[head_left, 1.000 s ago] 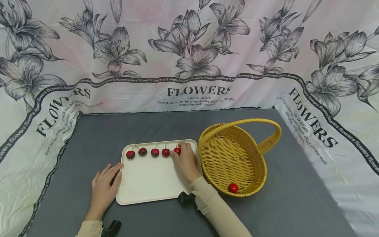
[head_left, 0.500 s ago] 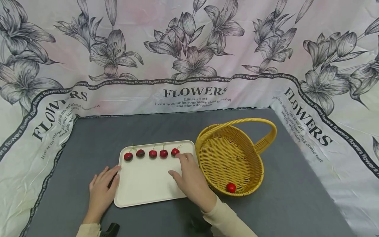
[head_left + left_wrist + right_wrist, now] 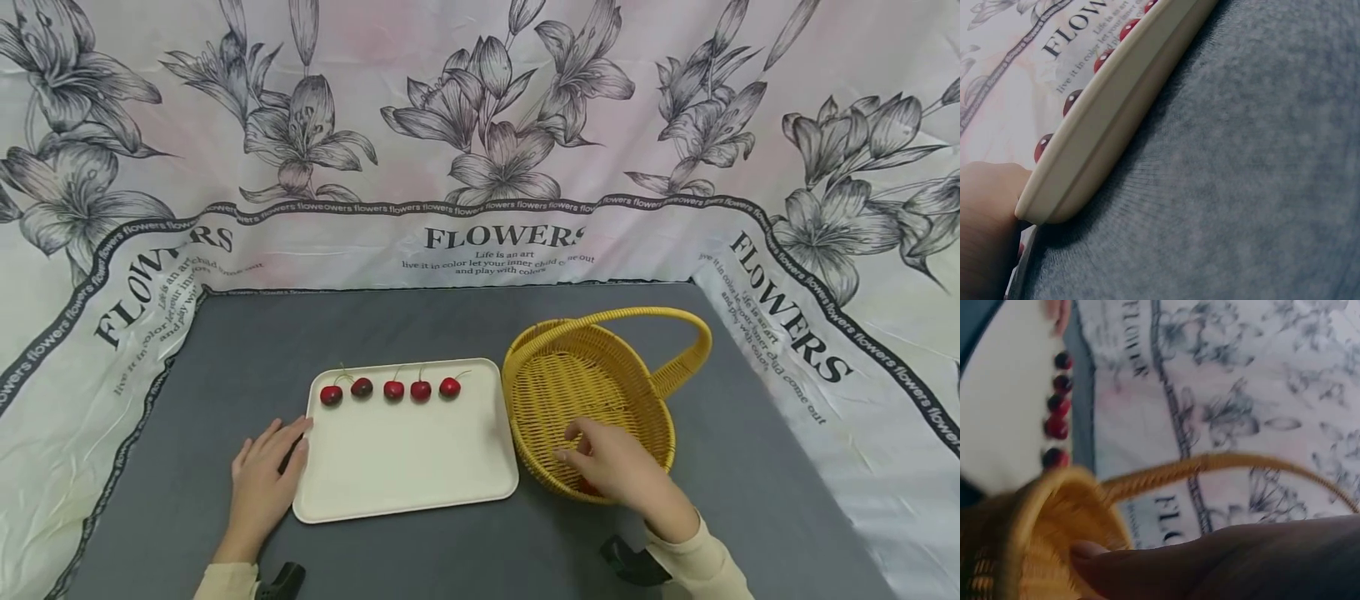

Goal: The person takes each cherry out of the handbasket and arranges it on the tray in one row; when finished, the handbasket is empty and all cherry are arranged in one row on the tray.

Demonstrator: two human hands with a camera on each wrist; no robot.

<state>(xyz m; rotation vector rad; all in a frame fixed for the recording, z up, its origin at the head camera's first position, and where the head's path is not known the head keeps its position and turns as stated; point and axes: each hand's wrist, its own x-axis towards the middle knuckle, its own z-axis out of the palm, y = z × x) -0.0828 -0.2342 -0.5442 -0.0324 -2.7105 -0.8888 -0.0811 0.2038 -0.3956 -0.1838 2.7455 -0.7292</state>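
Observation:
My left hand (image 3: 262,483) rests beside the left end of a cream tray (image 3: 405,458), its fingertips touching the rim. In the left wrist view part of that hand (image 3: 988,212) shows at the tray's corner (image 3: 1054,200). Five-fold detail aside, several dark red cherries (image 3: 393,390) with stems lie in a row along the tray's far side. Over the near part of a yellow wicker basket (image 3: 540,375) is my right hand (image 3: 626,471), loosely bent, nothing visible between thumb and forefinger. A red cherry (image 3: 588,487) in the basket is partly hidden beneath it.
The basket's tall arched handle (image 3: 690,358) rises at its right side. Tray and basket stand close together on a grey cloth (image 3: 360,325). A flower-printed sheet (image 3: 420,175) rises behind and along both sides.
My right hand has left the rightmost cherry on the tray and moved right to the basket. That cherry remains in the row. My left hand has stayed at the tray.

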